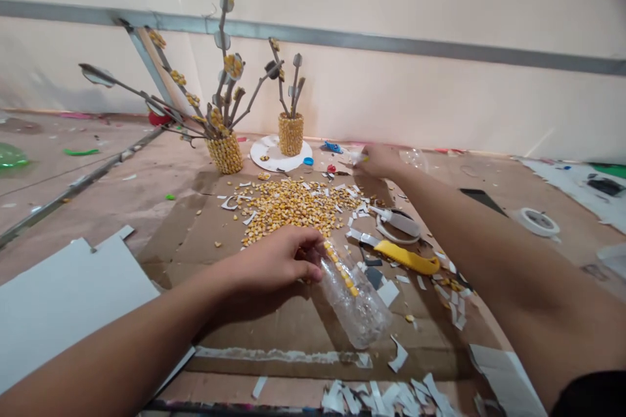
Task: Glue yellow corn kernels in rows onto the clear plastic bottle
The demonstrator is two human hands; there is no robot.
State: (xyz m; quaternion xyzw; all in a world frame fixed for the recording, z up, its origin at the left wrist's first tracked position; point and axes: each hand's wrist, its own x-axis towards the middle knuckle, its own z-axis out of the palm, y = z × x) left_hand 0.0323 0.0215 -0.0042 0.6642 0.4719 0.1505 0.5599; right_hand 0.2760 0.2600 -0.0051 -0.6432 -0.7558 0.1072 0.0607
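Note:
My left hand [276, 262] is closed around the neck end of a clear plastic bottle [355, 300] that lies on its side on brown cardboard [186, 234]. A short row of yellow corn kernels is stuck along the bottle's side. Just beyond this hand lies a loose pile of corn kernels [288, 205]. My right hand [374, 159] reaches far forward and is closed on a small whitish object I cannot make out, near a clear plastic piece [413, 158].
Two kernel-covered pots with grey stick branches stand at the back, one [225, 153] on the cardboard, one [291, 133] on a white disc. A yellow-handled cutter [405, 257], a glue tube [397, 220], a tape roll [538, 221], white board [63, 300] and paper scraps lie around.

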